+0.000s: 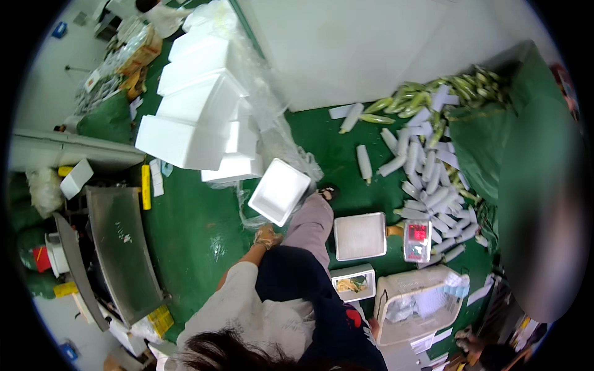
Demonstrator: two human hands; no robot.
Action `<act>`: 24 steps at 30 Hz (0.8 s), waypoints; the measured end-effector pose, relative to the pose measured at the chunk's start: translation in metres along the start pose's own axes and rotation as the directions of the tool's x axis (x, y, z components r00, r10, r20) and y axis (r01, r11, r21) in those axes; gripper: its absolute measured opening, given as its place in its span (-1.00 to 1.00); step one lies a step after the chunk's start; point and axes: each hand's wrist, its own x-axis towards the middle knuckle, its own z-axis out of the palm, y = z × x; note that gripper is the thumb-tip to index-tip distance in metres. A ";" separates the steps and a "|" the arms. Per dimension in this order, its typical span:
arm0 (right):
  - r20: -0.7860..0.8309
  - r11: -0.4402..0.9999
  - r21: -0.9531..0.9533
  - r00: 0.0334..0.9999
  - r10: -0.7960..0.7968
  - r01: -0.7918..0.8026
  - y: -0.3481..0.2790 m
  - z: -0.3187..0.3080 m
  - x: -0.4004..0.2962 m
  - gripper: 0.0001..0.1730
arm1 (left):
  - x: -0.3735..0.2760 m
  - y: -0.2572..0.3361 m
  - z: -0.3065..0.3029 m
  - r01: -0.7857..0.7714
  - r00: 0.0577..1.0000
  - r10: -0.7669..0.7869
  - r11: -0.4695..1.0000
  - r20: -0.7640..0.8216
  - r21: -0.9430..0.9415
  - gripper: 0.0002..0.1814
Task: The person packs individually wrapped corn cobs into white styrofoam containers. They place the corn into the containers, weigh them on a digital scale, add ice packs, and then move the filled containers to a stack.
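My left hand [268, 236], in a thin clear glove, is beside the near corner of an empty white foam box [280, 191]. Whether its fingers grip the box or the clear plastic film [253, 221] under it is hard to see. Part of my right hand [373, 327] shows at the left side of a white plastic crate [385, 320] with clear and white packaging inside; its fingers are mostly hidden. Before me on the right is a scale with a bare metal pan [360, 236] and a lit red display [417, 233]. A small foam box [352, 283] beside it holds yellowish and green scraps.
Stacked white foam boxes [195, 102] in plastic wrap rise ahead on the left. Corn ears in white sleeves [434, 185] and in green husks [417, 99] lie heaped by a green sack [482, 143]. A metal-framed table [123, 250] stands left. Another person [164, 18] is far left.
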 end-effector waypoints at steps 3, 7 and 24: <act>0.346 0.834 -0.324 0.876 -0.335 0.446 -0.152 0.121 -0.070 -0.43 | 0.036 -0.026 -0.097 0.102 0.978 -0.114 0.992 -0.173 -0.077 -0.49; 0.455 0.657 -0.477 0.804 -0.384 0.583 -0.249 0.209 -0.055 -0.67 | 0.140 -0.040 -0.106 0.147 0.972 -0.178 0.969 -0.152 -0.198 -0.56; 0.069 0.940 -0.304 0.981 0.183 -0.154 -0.001 0.277 0.085 -0.70 | 0.252 0.050 0.138 -0.085 0.980 0.159 0.880 0.121 -0.467 -0.66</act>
